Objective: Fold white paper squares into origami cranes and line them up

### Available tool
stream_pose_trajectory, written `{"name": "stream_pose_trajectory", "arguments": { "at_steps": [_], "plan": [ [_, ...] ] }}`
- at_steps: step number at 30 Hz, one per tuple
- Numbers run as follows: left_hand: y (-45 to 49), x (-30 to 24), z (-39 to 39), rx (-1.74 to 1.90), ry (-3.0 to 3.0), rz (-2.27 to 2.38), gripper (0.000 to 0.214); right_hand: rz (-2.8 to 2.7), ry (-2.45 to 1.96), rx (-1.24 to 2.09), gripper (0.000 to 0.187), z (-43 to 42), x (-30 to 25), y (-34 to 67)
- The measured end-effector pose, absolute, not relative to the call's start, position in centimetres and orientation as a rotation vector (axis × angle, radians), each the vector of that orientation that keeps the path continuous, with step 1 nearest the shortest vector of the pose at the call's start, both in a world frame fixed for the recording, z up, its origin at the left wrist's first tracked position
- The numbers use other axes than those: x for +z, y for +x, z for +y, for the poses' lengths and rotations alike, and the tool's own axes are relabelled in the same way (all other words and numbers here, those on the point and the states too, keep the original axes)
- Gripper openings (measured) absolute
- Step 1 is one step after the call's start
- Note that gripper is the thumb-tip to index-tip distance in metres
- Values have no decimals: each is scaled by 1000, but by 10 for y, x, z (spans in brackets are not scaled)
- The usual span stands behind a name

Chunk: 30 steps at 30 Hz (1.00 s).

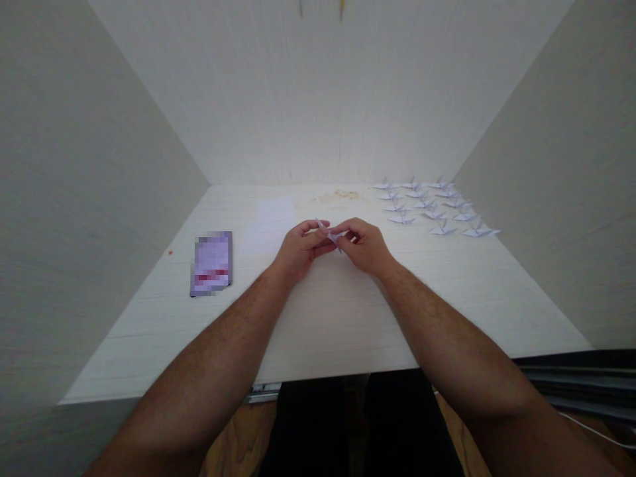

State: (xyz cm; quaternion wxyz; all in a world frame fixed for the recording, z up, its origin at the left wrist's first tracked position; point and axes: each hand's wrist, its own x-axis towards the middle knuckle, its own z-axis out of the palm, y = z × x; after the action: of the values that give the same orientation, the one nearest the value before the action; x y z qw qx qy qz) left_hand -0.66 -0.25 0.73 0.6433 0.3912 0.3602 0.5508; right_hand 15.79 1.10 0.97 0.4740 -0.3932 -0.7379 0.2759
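Note:
Both hands meet over the middle of the white table, pinching one small piece of folded white paper between them. My left hand closes on it from the left, thumb on top. From the other side my right hand grips it with thumb and forefinger. A narrow point sticks up at the left and another points down between the hands; the fingers cover much of the rest. At the back right, several finished white paper cranes stand in rows.
Left of my hands lie pale paper sheets, with a purple pad or booklet, blurred out, farther left. A tiny red bit is near the left edge. Light brown marks show at the back. Walls enclose three sides.

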Motion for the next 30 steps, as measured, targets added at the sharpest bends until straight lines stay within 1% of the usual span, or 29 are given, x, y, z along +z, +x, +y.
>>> {"name": "stream_pose_trajectory", "arguments": {
  "at_steps": [2, 17, 19, 23, 25, 28, 30],
  "plan": [
    [-7, 7, -2, 1256, 887, 823, 40, -1797, -973, 706, 11, 10, 10, 158],
    [-8, 7, -3, 1257, 909, 831, 43, -1682, -1047, 957, 17, 12, 11, 161],
    [-7, 7, -2, 1267, 919, 860, 43, -1678, -1044, 900, 15, 12, 9, 160],
    [-3, 5, -3, 1296, 951, 935, 44, -1779, -1071, 605, 20, 9, 6, 160],
    [-1, 5, -3, 1294, 961, 947, 43, -1837, -1134, 481, 18, 8, 6, 161],
    [0, 5, -2, 1304, 887, 946, 32, -1907, -1145, 337, 15, 9, 5, 162],
    [0, 6, -1, 1312, 827, 964, 22, -1929, -1109, 309, 18, 12, 3, 162]
  ]
}}
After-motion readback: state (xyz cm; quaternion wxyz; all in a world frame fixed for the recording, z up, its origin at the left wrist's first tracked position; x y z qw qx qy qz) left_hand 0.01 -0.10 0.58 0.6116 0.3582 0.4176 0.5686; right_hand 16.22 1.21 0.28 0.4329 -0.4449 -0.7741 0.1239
